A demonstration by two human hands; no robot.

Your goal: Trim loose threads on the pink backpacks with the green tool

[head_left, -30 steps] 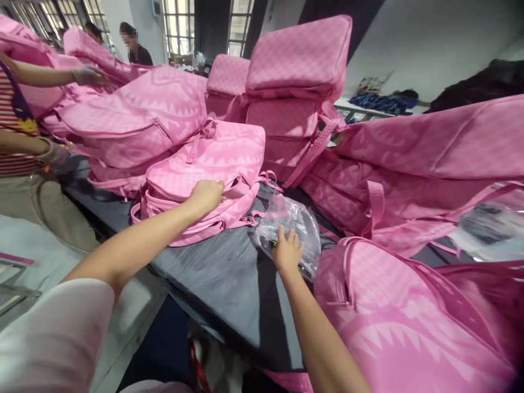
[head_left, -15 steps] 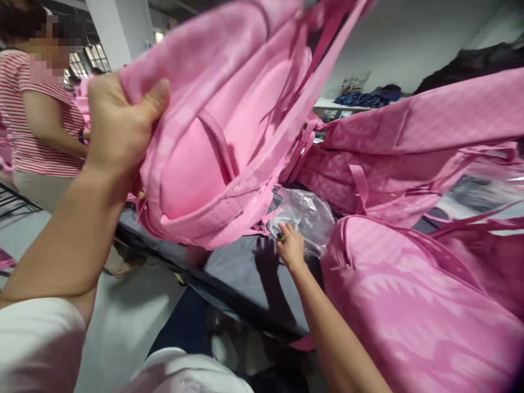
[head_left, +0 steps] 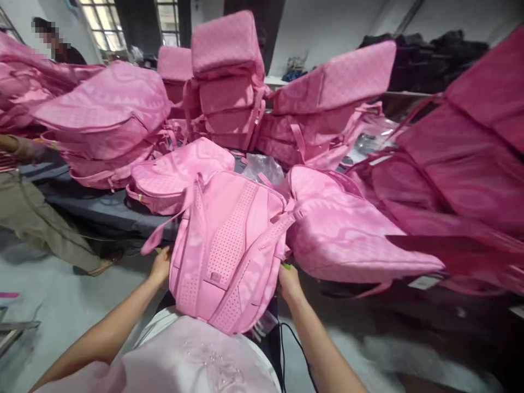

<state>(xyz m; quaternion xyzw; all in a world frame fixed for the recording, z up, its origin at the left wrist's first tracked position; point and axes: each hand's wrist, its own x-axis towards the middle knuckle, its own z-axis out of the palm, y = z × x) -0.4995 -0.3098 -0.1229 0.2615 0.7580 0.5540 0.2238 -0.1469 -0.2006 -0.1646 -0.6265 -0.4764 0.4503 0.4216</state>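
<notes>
A pink backpack (head_left: 229, 234) is in front of my body, with its dotted back panel and shoulder straps facing up toward me. My left hand (head_left: 161, 268) grips its left side, the fingers partly hidden behind the fabric. On the opposite side my right hand (head_left: 290, 281) is closed at the edge, and its fingertips are mostly hidden. A small green thing (head_left: 287, 266) shows at my right hand, too small to name. Behind the held backpack lies another pink backpack (head_left: 184, 169) with its patterned front up. A clear plastic bag (head_left: 264, 168) lies just beyond.
A pink backpack (head_left: 347, 229) lies close on the right, near a darker pink stack (head_left: 470, 164). Stacked backpacks (head_left: 225, 65) line the grey-covered table (head_left: 102, 204). A person's trousered leg (head_left: 49, 224) is at left. A black cable (head_left: 292, 333) hangs beside me.
My left hand has come down from holding an open backpack high at the left. My right hand has left the plastic bag. Both are now at a backpack's sides, and the view has turned left.
</notes>
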